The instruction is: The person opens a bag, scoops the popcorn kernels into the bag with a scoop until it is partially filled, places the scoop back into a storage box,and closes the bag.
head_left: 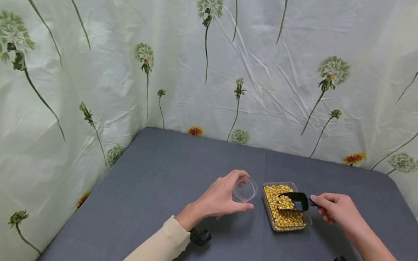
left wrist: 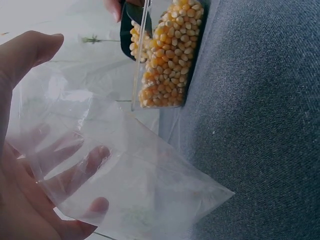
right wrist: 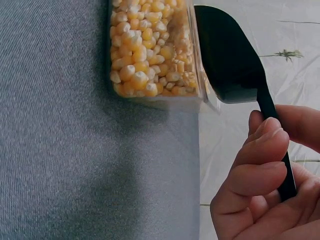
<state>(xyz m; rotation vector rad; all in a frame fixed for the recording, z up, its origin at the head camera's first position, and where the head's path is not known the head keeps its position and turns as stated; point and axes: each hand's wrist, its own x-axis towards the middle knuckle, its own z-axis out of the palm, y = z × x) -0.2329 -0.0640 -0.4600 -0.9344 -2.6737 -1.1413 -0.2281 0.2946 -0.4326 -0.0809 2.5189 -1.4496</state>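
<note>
My left hand (head_left: 218,198) curves its thumb and fingers around a clear plastic bag (left wrist: 135,155), holding its mouth spread. The bag tapers to a pointed lower corner, and my fingers show through its film in the left wrist view. By its handle, my right hand (head_left: 339,212) grips a black scoop (head_left: 300,201) over a clear plastic container (head_left: 287,229). Yellow corn kernels (head_left: 285,203) lie in the scoop's front part. More corn (left wrist: 172,55) fills much of the container, which stands just right of the bag.
A grey cloth-covered table (head_left: 167,174) lies under everything. Behind it hangs a pale curtain (head_left: 262,65) printed with dandelions. Black straps (head_left: 200,237) sit at both wrists, below the cream sleeves (head_left: 156,252).
</note>
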